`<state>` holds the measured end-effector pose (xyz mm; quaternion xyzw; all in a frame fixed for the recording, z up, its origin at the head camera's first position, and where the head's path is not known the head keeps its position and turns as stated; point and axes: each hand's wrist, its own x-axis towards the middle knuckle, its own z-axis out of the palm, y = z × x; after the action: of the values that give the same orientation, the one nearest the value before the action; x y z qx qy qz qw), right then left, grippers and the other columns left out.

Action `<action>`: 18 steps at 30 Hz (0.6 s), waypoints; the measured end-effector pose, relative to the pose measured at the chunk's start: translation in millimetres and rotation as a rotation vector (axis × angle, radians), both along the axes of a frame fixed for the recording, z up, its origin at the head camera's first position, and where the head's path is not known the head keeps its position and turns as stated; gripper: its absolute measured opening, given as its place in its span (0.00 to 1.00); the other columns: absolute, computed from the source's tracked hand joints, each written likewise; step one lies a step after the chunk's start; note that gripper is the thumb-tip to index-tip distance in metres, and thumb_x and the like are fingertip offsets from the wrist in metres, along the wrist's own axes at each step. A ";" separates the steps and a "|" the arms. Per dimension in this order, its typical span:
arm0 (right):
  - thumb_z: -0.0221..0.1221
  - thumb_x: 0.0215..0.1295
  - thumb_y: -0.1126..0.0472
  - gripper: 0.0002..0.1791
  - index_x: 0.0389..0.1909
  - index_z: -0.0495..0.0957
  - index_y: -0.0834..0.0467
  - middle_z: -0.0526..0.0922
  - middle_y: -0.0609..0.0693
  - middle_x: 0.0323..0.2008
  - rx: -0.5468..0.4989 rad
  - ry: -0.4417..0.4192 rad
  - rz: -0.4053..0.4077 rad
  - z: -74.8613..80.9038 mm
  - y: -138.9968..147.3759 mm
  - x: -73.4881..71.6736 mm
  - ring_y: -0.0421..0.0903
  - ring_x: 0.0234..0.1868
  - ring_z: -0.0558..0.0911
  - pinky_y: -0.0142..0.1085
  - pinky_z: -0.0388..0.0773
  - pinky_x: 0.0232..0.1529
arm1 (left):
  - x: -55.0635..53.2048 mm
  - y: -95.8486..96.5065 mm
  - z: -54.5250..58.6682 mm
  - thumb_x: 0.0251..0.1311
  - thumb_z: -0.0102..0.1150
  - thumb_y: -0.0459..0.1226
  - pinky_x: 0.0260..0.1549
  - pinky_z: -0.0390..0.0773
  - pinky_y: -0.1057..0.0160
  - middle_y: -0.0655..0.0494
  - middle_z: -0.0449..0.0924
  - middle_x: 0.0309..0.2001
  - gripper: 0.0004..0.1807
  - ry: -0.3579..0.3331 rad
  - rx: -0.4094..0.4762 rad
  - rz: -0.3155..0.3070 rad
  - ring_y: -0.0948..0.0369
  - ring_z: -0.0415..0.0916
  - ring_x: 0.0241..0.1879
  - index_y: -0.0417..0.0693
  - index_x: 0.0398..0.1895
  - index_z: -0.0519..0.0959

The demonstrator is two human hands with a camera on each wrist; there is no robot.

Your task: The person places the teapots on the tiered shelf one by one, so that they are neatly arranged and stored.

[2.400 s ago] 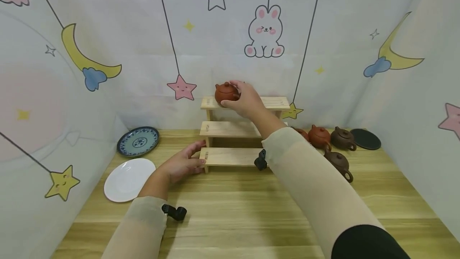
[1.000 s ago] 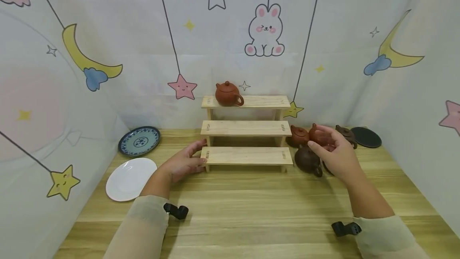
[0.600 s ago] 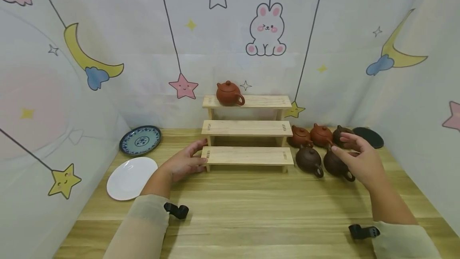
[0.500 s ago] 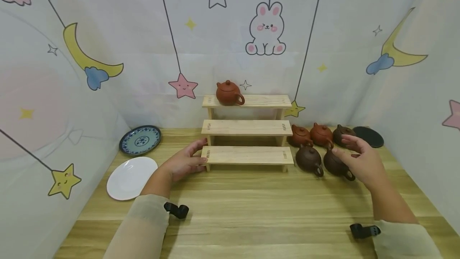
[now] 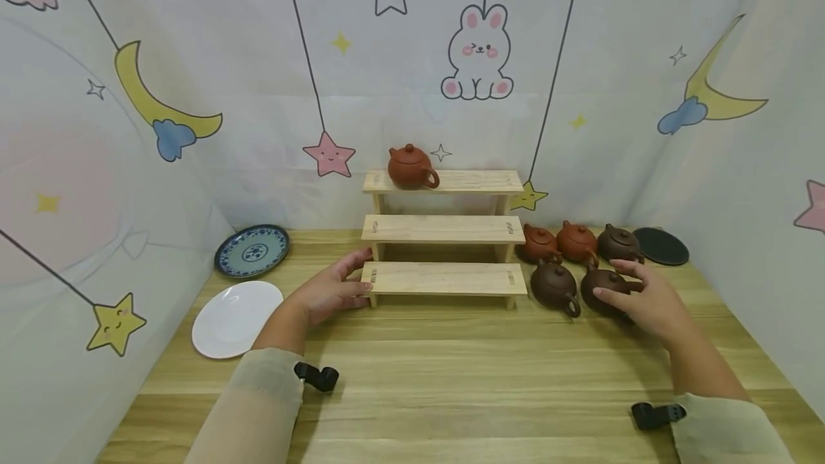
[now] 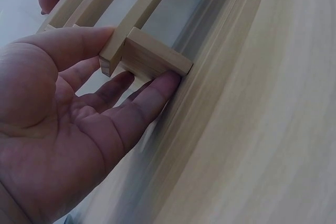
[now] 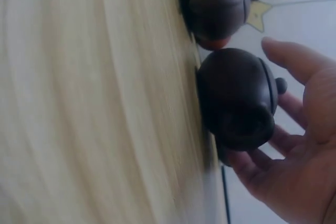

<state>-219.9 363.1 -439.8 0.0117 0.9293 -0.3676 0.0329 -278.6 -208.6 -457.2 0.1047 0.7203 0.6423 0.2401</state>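
Note:
My left hand [image 5: 329,292] holds the left end of a three-step wooden display stand [image 5: 445,278]. In the left wrist view, its thumb lies on the end of the lowest board and fingertips [image 6: 167,80] touch the leg. A reddish-brown teapot [image 5: 409,167] sits on the left of the top step. My right hand [image 5: 647,299] is around the right side of a dark brown teapot [image 5: 599,288] on the table, thumb and fingers spread. In the right wrist view, the thumb stands apart from the dark pot [image 7: 236,93], with other fingers behind it.
Another dark teapot [image 5: 553,285] stands between the stand and the right hand. Behind are two reddish teapots [image 5: 576,240], a dark one [image 5: 619,243] and a black round disc [image 5: 660,246]. A blue patterned plate [image 5: 251,252] and a white plate [image 5: 237,321] lie at left.
My right hand has left the reddish teapot on the top step, moved right, then lowered over the dark teapot. The left hand keeps its place at the stand.

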 end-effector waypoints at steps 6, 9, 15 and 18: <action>0.69 0.68 0.36 0.57 0.85 0.53 0.61 0.52 0.80 0.80 0.049 -0.074 0.021 -4.2 3.4 -0.8 0.82 0.75 0.60 0.75 0.68 0.66 | 0.0 -1.0 -1.9 0.76 0.59 0.30 0.67 0.82 0.47 0.46 0.47 0.87 0.46 -0.007 0.006 -0.003 0.39 0.63 0.79 0.55 0.89 0.47; 0.70 0.68 0.37 0.57 0.85 0.53 0.60 0.53 0.80 0.80 0.062 -0.074 0.029 -4.7 3.7 0.1 0.83 0.75 0.59 0.76 0.67 0.65 | 0.1 -0.7 -2.3 0.76 0.60 0.30 0.67 0.82 0.47 0.46 0.47 0.87 0.46 -0.012 0.006 0.001 0.39 0.63 0.79 0.56 0.89 0.47; 0.70 0.67 0.36 0.57 0.85 0.54 0.60 0.54 0.79 0.80 0.079 -0.074 0.020 -2.2 3.8 1.0 0.83 0.76 0.57 0.78 0.65 0.66 | 2.2 0.5 1.3 0.75 0.59 0.30 0.69 0.80 0.45 0.47 0.47 0.87 0.46 -0.008 0.003 0.007 0.39 0.62 0.80 0.57 0.89 0.48; 0.71 0.66 0.35 0.57 0.84 0.55 0.60 0.54 0.79 0.80 0.084 -0.068 0.017 -1.1 4.1 0.6 0.83 0.76 0.58 0.77 0.65 0.66 | 2.4 0.7 1.7 0.76 0.59 0.30 0.69 0.80 0.45 0.47 0.47 0.87 0.46 -0.001 0.007 0.005 0.39 0.62 0.80 0.57 0.89 0.48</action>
<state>-219.4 367.1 -440.9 0.0174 0.9424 -0.3272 0.0671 -276.1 -207.9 -455.5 0.1037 0.7182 0.6454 0.2385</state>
